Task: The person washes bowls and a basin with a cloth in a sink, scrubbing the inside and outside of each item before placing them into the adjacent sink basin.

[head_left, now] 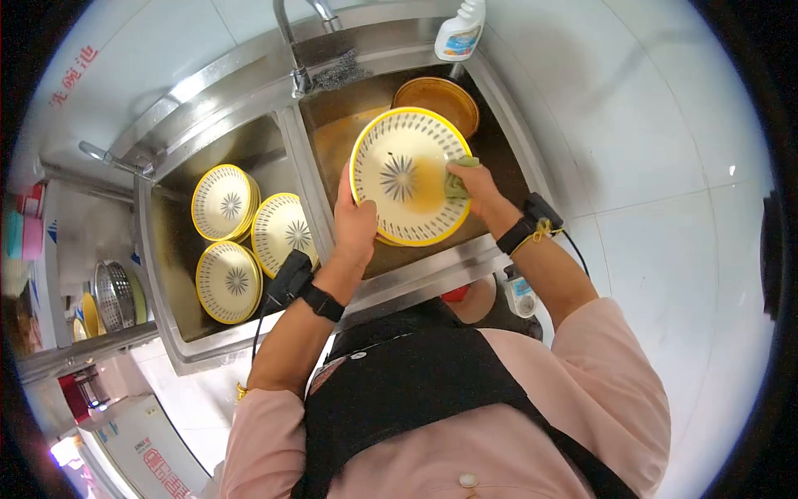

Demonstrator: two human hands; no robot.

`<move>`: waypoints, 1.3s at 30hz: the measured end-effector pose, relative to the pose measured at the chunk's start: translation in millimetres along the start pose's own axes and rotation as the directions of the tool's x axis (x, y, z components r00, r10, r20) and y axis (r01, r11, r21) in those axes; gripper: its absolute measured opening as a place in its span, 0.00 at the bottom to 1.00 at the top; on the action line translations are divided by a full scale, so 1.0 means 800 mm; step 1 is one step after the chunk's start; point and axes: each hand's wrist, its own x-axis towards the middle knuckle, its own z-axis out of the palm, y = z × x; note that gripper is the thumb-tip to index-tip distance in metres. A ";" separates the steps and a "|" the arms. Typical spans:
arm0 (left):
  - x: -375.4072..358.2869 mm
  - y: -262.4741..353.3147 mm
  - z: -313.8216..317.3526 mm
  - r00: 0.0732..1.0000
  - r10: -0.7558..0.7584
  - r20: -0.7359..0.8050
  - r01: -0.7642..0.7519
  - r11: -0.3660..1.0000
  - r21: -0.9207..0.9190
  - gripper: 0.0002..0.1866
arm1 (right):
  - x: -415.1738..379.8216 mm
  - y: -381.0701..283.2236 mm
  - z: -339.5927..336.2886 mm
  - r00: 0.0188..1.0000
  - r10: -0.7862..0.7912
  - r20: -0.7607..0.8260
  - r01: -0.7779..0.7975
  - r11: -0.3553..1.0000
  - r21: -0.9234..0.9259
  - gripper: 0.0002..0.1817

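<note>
My left hand [356,223] grips the left rim of a white plate [399,166] with a yellow edge and a dark starburst pattern, tilted up over the right sink basin [499,154]. My right hand [472,187] presses a green sponge [459,176] against the plate's right side. An orange-brown smear runs across the plate's face. Both wrists carry black bands with cables.
Three matching plates [224,200] [285,231] [229,281] lie in the left basin [166,249]. A brown bowl [440,96] sits at the back of the right basin. A steel scourer [339,73], tap [291,41] and detergent bottle [460,29] stand behind. A colander [115,295] is at left.
</note>
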 end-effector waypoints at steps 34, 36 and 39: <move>0.060 0.050 0.037 0.943 -0.280 0.177 0.271 0.960 0.075 0.18 | -0.025 -0.032 0.019 0.830 -0.446 -0.335 0.555 0.723 0.411 0.14; 0.052 0.029 0.052 0.957 -0.238 0.163 0.242 0.970 -0.006 0.17 | -0.018 -0.008 0.036 0.874 -0.389 -0.291 0.486 0.701 0.522 0.14; 0.046 0.010 0.058 0.986 -0.152 0.074 0.162 0.976 -0.148 0.16 | -0.047 0.009 0.061 0.966 -0.222 -0.136 0.259 0.767 0.587 0.13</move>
